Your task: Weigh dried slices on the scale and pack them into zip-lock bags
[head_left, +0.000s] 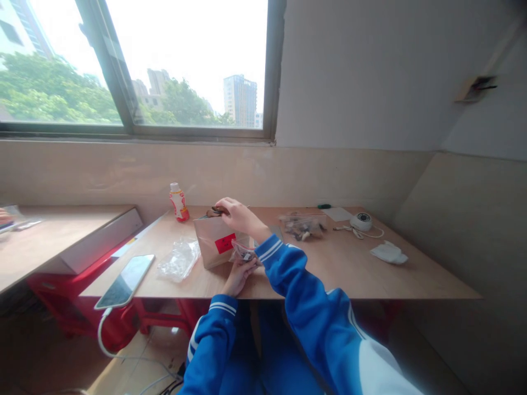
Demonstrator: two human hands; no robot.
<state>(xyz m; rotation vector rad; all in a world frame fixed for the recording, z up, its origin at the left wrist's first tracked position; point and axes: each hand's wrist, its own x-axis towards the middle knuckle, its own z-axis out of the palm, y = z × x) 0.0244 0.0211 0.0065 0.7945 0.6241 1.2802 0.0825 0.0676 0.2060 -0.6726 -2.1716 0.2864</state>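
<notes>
A pale carton (206, 247) with a red label (224, 243) stands on the wooden table in front of me. My right hand (237, 215) is over its top edge, fingers closed at a small dark brown item (214, 212) whose kind I cannot make out. Lower down, by the carton's right front corner, my left hand (241, 274) grips a small clear plastic bag (242, 253) with dark little parts inside. The carton's inside is hidden from me.
Left of the carton lie a crumpled clear bag (179, 260) and a phone (127, 281) on a white cable. Behind stands a drink bottle (178, 203). To the right are a bag of parts (302, 225), a white dome camera (361, 221) and a white crumpled packet (389, 252).
</notes>
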